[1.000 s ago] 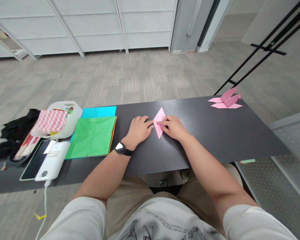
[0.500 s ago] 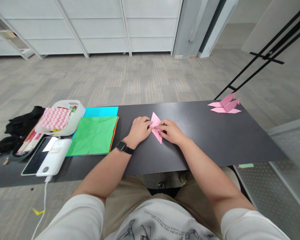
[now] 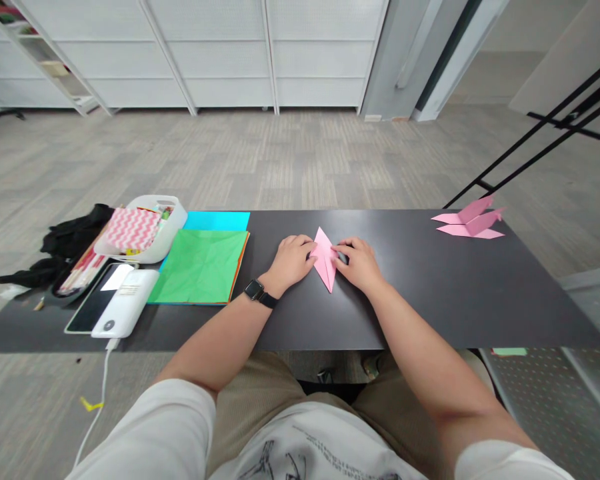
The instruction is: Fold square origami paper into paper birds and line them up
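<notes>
A pink folded paper, a narrow kite shape, lies on the dark table between my hands. My left hand, a dark watch on its wrist, curls its fingers against the paper's left edge. My right hand presses on the paper's right edge with its fingertips bent. Both hands rest on the tabletop.
A finished pink origami figure sits at the far right. Green and blue sheets are stacked to the left. Beyond them are a white basket, a phone, a white power bank and black cloth.
The camera view has shifted a little. My right fingers have slid from the paper's middle to its right edge, leaving more of the pink paper uncovered. My left hand stays at the left edge.
</notes>
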Demonstrator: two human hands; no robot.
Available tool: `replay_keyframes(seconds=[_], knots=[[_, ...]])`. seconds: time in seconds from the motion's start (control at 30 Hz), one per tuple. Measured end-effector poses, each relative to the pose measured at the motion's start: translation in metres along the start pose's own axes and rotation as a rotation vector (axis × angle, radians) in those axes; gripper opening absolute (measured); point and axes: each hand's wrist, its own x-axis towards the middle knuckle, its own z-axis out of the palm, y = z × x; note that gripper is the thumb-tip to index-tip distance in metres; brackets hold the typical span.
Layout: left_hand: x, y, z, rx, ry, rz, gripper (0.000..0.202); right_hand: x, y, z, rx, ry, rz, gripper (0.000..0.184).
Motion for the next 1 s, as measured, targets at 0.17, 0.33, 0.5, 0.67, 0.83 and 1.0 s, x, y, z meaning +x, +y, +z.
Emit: replay_keyframes(seconds=[0.17,0.33,0.5,0.67,0.83,1.0], knots=[[0.0,0.0,0.0,-0.006,-0.004,0.001,0.027,0.0,0.003,0.002,0.016,0.009,-0.012,0.03],[0.001,0.0,-0.001,-0.004,-0.009,-0.003,0.026,0.001,0.005,0.002,-0.009,0.001,-0.033,0.03],[0.002,0.0,-0.001,-0.019,-0.007,-0.012,0.027,0.001,0.005,0.003,0.02,0.016,-0.019,0.029],[0.002,-0.002,0.002,-0.05,0.004,-0.017,0.028,0.002,0.002,0.0,0.062,0.023,0.002,0.028],[0.004,-0.003,0.003,-0.096,0.009,-0.017,0.019,0.002,-0.004,-0.004,0.068,0.018,0.008,0.023],[0.006,-0.003,0.004,-0.122,0.004,0.008,0.012,0.002,-0.006,-0.005,0.058,0.011,-0.008,0.021]])
